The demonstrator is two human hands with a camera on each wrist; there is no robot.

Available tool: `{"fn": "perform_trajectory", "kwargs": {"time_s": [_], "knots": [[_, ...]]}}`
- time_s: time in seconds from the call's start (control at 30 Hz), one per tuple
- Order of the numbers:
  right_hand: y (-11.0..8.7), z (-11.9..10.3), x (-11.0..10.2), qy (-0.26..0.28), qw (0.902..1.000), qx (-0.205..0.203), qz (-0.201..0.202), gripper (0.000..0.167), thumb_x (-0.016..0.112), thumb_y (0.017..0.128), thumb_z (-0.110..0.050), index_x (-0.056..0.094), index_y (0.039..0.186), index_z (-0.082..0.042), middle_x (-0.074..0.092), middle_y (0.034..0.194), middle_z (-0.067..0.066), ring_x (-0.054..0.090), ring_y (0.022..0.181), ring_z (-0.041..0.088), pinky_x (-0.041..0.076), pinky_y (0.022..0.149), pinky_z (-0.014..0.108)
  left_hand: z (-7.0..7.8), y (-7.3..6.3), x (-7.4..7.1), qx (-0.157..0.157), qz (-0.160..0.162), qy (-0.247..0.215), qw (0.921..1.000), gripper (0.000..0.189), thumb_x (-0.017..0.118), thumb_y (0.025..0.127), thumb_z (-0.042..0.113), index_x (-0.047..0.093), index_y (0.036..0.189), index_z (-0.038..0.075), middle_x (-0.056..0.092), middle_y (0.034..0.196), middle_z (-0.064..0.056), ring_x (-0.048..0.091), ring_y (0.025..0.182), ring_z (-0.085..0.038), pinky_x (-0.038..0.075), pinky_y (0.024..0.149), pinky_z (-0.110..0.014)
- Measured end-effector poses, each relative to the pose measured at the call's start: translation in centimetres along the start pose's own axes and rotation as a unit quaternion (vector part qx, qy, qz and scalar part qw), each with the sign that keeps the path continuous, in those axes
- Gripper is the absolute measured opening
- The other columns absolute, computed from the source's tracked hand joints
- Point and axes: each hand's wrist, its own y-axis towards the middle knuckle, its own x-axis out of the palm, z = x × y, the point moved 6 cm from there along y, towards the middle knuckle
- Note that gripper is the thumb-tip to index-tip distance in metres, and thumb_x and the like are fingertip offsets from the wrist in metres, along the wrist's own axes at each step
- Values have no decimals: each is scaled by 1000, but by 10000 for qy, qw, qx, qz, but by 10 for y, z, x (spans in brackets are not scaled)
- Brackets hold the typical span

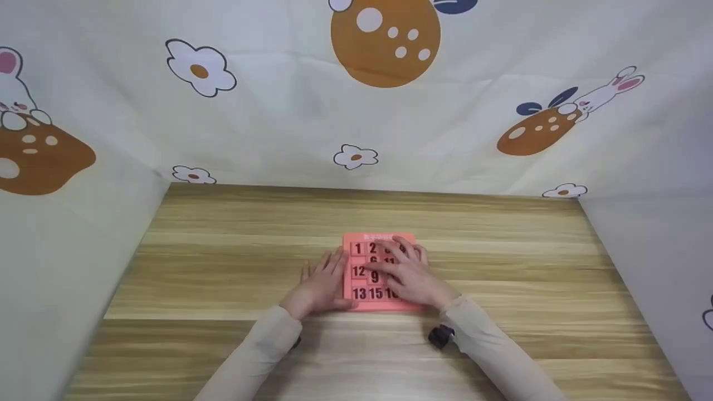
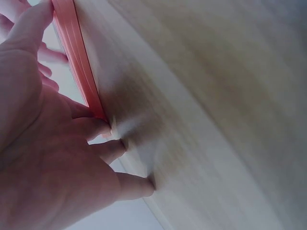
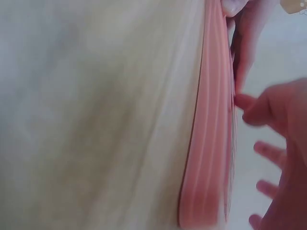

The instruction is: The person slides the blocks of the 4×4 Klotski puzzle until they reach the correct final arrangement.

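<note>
A pink number slide puzzle (image 1: 375, 284) lies flat on the wooden table, its black-numbered tiles partly covered. My left hand (image 1: 321, 285) lies along its left side, fingers fairly straight and the thumb at the near left corner. In the left wrist view, several fingertips of the left hand (image 2: 62, 139) rest on the tabletop beside the pink edge. Over the puzzle's right half my right hand (image 1: 415, 278) spreads its fingers, hiding several tiles. One finger reaches the tile 12. The right wrist view shows the right hand (image 3: 288, 143) with its thumb touching the top face of the puzzle (image 3: 206, 158).
The wood-grain table (image 1: 239, 239) surrounds the puzzle. Pale cloth (image 1: 267, 122) printed with flowers, rabbits and orange shapes hangs behind and on both sides. A black device (image 1: 442, 336) sits at the right wrist, under the sleeve cuff.
</note>
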Motion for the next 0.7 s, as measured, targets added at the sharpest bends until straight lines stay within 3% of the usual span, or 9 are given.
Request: {"fn": "perform_trajectory", "kwargs": {"time_s": [0.1, 0.3, 0.53, 0.7], "knots": [[0, 1, 0, -58, 10000, 33, 69, 46, 57, 93, -20, 56, 138, -30, 24, 156, 8, 15, 141, 41, 14, 106, 68, 0, -1, 0, 36, 5, -3, 10000, 106, 69, 82, 52, 9, 155, 3, 5, 160, -14, 5, 144, -38, 2, 109, -67], [0, -6, 3, 96, 9978, -647, -56, 48, 60, 88, -15, 60, 134, -29, 23, 157, 9, 15, 141, 40, 10, 107, 68, -1, -2, 0, -5, -29, 0, 10000, 106, 69, 82, 52, 9, 155, 3, 5, 160, -14, 4, 144, -38, 0, 109, -67], [2, -2, 5, 70, 9991, -340, -234, 47, 59, 91, -18, 58, 135, -31, 18, 159, 6, 11, 143, 39, 8, 109, 66, 0, -2, -1, -23, -29, -35, 10000, 106, 69, 82, 53, 10, 155, 3, 4, 160, -14, 4, 144, -38, 1, 109, -66], [-2, 2, -4, 332, 9984, -418, 194, 37, 64, 87, -12, 69, 121, -23, 28, 155, 6, 16, 141, 37, 10, 110, 63, -1, -2, -2, -8, -8, -111, 9999, 107, 70, 81, 52, 10, 154, 3, 4, 160, -14, 4, 144, -38, 0, 109, -66]]}}
